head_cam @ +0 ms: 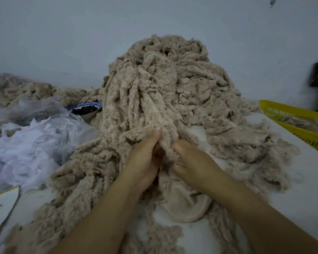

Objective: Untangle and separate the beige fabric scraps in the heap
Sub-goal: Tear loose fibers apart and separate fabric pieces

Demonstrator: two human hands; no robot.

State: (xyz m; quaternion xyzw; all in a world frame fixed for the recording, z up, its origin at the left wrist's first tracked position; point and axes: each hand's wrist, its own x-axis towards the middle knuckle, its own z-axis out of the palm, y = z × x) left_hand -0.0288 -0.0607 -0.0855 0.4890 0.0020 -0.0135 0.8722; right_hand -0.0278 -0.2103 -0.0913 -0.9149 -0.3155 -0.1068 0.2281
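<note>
The heap of beige fabric scraps [160,85] fills the middle of the view, piled high against the pale wall [62,33] at 12 o'clock and spilling in long fleecy ropes down toward 6 and 7 o'clock across the white table [301,189]. Both hands meet just below centre, at the heap's near foot. The left hand [145,160] grips a fleecy strip [166,145] with its thumb stretched upward along the pile and pressed to it; its other fingers are tucked behind the cloth and cannot be seen. The right hand [193,162], just beside it at 3 o'clock of the strip, has its fingers curled in and pinches the same strip from the other side. A smooth beige piece [184,206] lies under the wrists toward 6 o'clock. A yellow plastic basket [275,105] holding more beige scraps sits at 3 o'clock. A blue-and-white bowl [89,116] of dark contents stands at 10 o'clock, touching the heap, and white gauzy material [26,143] is bunched at 9 o'clock.
</note>
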